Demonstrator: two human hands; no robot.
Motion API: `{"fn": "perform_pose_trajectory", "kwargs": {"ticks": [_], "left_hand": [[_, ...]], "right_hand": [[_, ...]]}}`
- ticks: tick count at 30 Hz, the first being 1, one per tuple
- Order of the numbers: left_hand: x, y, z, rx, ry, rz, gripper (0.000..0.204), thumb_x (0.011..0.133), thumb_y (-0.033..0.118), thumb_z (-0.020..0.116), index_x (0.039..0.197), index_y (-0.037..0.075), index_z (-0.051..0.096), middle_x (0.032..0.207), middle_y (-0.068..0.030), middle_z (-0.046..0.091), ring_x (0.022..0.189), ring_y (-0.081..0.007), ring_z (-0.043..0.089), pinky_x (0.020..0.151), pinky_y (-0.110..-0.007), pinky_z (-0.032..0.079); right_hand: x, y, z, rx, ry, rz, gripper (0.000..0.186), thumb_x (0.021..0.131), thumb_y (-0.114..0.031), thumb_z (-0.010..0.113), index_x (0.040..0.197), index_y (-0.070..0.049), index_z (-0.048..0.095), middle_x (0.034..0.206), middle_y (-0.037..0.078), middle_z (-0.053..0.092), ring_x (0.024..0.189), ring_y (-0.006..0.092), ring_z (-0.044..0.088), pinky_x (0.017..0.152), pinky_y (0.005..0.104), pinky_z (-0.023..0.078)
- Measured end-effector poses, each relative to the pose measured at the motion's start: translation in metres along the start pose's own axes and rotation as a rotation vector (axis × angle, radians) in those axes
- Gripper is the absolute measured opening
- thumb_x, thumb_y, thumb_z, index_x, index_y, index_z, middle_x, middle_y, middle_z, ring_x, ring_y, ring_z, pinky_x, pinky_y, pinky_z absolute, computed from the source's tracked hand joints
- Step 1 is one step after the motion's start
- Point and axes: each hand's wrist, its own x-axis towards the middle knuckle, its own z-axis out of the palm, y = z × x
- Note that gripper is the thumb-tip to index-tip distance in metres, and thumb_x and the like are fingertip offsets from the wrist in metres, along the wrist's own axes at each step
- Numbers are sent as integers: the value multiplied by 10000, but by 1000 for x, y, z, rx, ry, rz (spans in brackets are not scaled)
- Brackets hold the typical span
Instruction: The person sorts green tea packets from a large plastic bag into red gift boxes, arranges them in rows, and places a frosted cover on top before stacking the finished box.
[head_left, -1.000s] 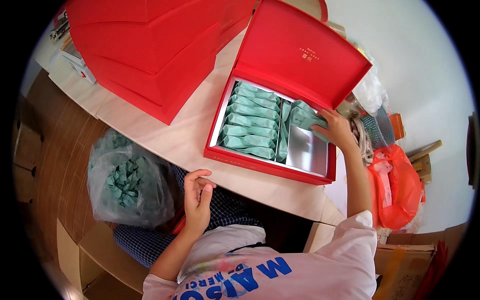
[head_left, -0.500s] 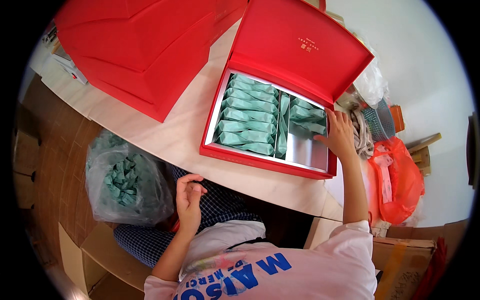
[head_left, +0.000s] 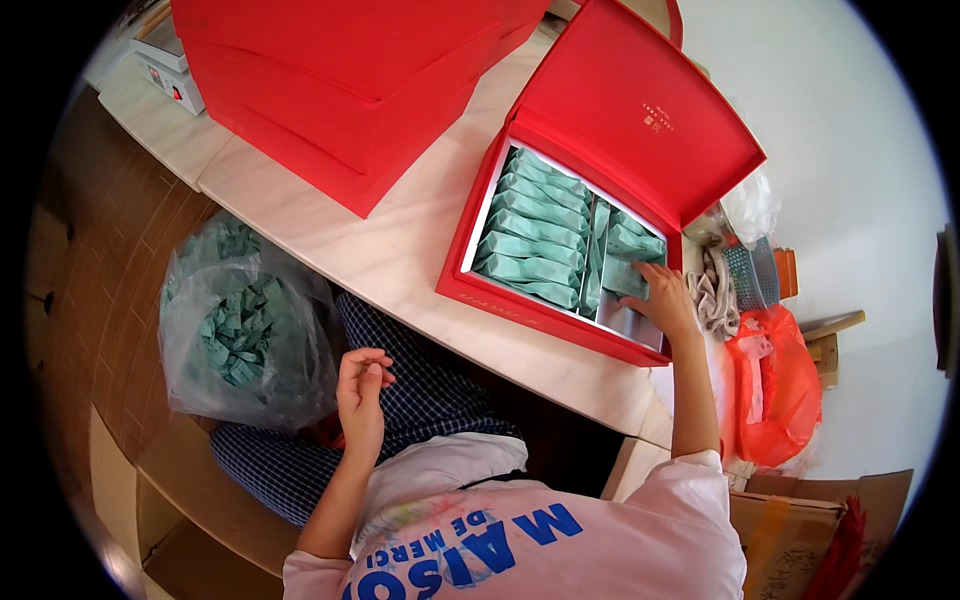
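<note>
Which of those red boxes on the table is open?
The red box nearest the person, under the right hand: its lid stands up and green packets show inside. The red boxes stacked behind are shut.

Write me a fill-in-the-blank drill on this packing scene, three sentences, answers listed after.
1. The right hand rests inside the open ____ gift box on the table.
2. The box's left compartment holds a row of ____-coloured packets.
3. The left hand is held over the lap beside a clear plastic ____ full of the same packets.

Missing words: red; green; bag
</note>
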Motion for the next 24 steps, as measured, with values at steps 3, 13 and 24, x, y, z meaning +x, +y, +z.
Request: {"fn": "perform_pose_trajectory", "kwargs": {"ticks": [3,13,24], "left_hand": [[-1,-2,-3,-4,10,-7,138,959,107,470,1053,41,546,917,-30,583,763,-73,516,710,-208,430],[-2,-3,-8,8,15,-55,141,966,116,466,1050,42,551,890,-26,584,758,-69,512,706,-207,425],[-2,-13,-9,46,18,-72,147,971,124,460,1049,46,557,893,-29,589,768,-77,521,712,-212,432]], "right_hand": [[2,-2,-8,-38,-34,-40,521,629,-181,750,1108,-34,609,997,149,645,959,312,592,863,400,437],[15,13,-5,-312,225,134,401,626,-229,783,911,-78,543,874,88,578,870,275,580,733,412,462],[13,-11,-13,-227,352,183,373,681,-226,777,873,-72,497,796,91,564,765,290,594,626,419,465]]}}
